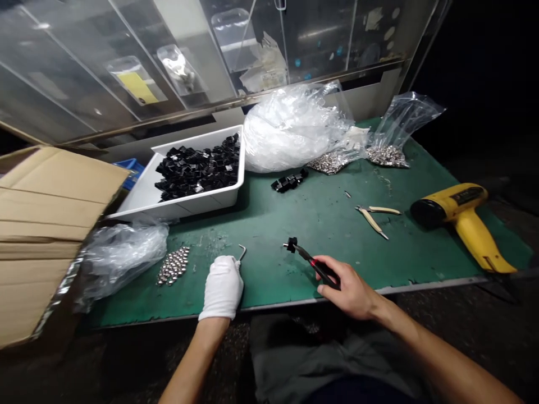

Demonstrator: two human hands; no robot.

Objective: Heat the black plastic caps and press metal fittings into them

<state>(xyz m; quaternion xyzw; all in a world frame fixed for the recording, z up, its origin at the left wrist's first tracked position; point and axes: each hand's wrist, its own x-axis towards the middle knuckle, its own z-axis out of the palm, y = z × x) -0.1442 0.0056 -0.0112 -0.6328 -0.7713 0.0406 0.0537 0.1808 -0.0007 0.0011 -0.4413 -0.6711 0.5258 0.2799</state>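
Note:
My left hand, in a white glove, is closed near the front edge of the table. A hex key sticks out past its fingers, its short bent end showing and the rest hidden by the hand. My bare right hand is wrapped around black-handled pliers with a touch of red near the joint. At the tips of the pliers is a small black block, with a thin metal piece sticking out on its left side. The block is right of my left hand, over the green tabletop.
A white tray holds many black blocks; a row of blocks lies beside it. Small metal parts lie left, more in bags behind. Cream-handled cutters and a yellow heat gun are right; a cardboard box is left.

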